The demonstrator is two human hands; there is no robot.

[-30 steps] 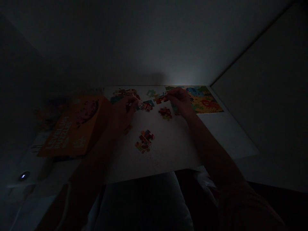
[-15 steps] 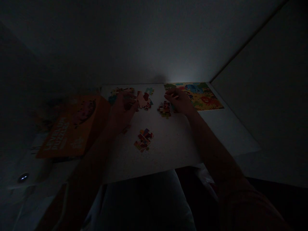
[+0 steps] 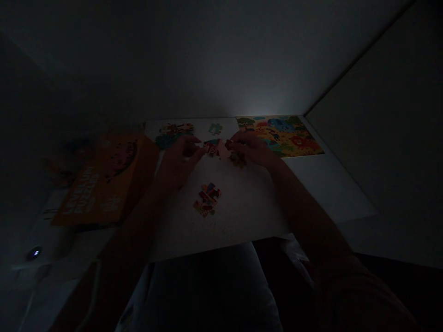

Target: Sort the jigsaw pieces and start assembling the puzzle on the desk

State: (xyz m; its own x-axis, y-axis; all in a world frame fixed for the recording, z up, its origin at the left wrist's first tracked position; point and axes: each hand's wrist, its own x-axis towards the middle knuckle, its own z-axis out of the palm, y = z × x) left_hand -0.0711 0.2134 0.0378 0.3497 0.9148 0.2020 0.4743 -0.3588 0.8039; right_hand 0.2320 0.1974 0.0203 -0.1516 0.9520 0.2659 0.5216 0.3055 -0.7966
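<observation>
The scene is very dark. My left hand (image 3: pixel 182 159) is above the white tabletop, its thumb and fingertips at a dark red jigsaw piece (image 3: pixel 211 148). Facing it from the right, my right hand (image 3: pixel 254 148) pinches a pale pink jigsaw piece (image 3: pixel 223 150) with a red end. These two pieces lie edge to edge; whether they are interlocked I cannot tell. Partly under my right hand is a small pile of jigsaw pieces (image 3: pixel 238 160). Nearer to me lies another loose pile of pieces (image 3: pixel 206 200).
An orange puzzle box (image 3: pixel 100 184) stands at the left. Behind my left hand are more heaped pieces (image 3: pixel 175 131), with a light green piece (image 3: pixel 215 129) beside them. A colourful animal picture sheet (image 3: pixel 294 138) lies at the back right against the wall (image 3: pixel 221 69).
The pale pink piece has gone from beside my left hand rightward to my right hand's fingers. My right hand has moved slightly left, so the hands are closer together.
</observation>
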